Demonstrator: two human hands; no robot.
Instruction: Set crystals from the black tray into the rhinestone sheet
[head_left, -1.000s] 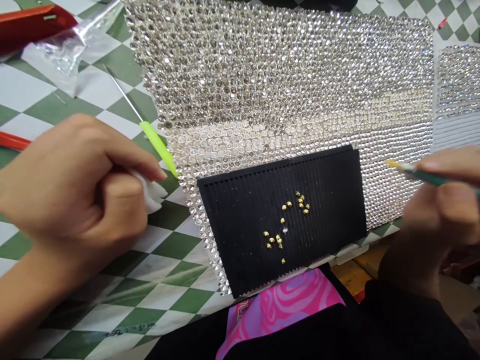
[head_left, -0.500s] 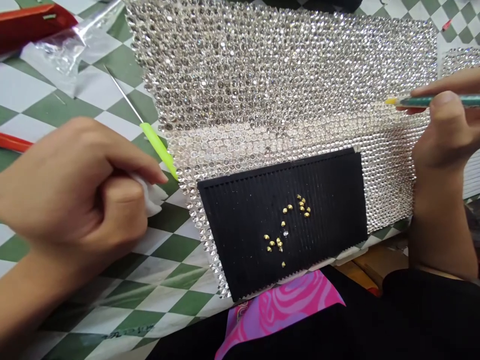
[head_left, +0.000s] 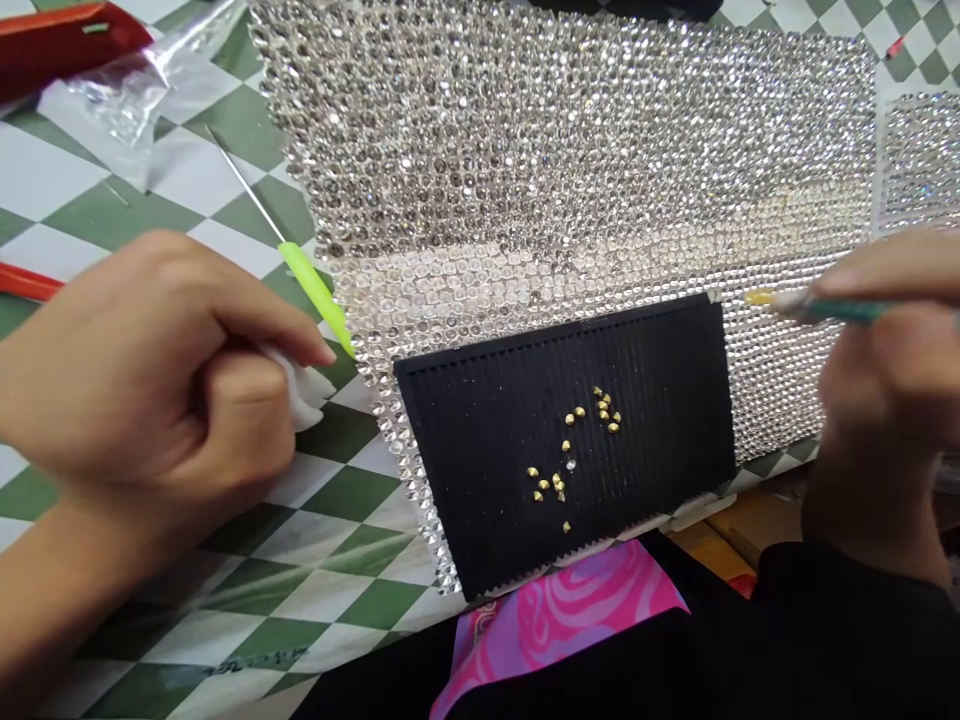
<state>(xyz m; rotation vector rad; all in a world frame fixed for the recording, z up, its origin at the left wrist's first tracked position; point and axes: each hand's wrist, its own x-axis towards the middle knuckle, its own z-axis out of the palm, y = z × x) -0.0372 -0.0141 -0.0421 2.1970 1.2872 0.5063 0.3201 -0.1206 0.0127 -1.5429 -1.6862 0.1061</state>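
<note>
My left hand [head_left: 150, 370] rests as a fist on the green and white checked table [head_left: 330, 580], closed round a small white wad [head_left: 300, 385]. My right hand [head_left: 885, 370], blurred, pinches a green pen tool [head_left: 825, 308] with a yellow tip that points left over a large sheet of clear rhinestones [head_left: 570, 170]. A black ridged tray [head_left: 660, 400] lies on the sheet's near edge, with several small gold stones [head_left: 574, 450] scattered on it.
A lime-handled needle tool [head_left: 304, 275] lies by the sheet's left edge. A clear plastic bag [head_left: 120, 95] and red objects [head_left: 52, 40] sit at the far left. A second rhinestone sheet [head_left: 919, 160] is at the right. Pink patterned cloth [head_left: 555, 620] lies below the tray.
My right hand came down from the sheet's upper right toward the tray's right corner, still pinching the pen tool. My left hand stayed put.
</note>
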